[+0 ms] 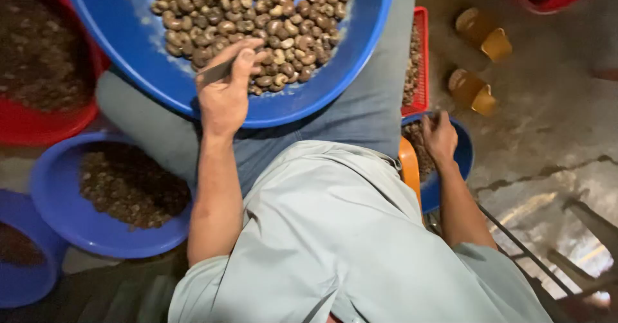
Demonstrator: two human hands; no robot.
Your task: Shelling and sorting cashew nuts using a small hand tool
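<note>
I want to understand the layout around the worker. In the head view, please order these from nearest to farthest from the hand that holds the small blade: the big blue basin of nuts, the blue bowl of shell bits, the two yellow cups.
1. Big blue basin: under the left hand itself.
2. Blue bowl of shell bits: lower left.
3. Two yellow cups: far right, on the floor.

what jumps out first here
A big blue basin heaped with cashew nuts fills the top, resting on the person's lap. The left hand grips a small metal blade at its rim, while the right hand reaches into a smaller blue bowl at right.
</note>
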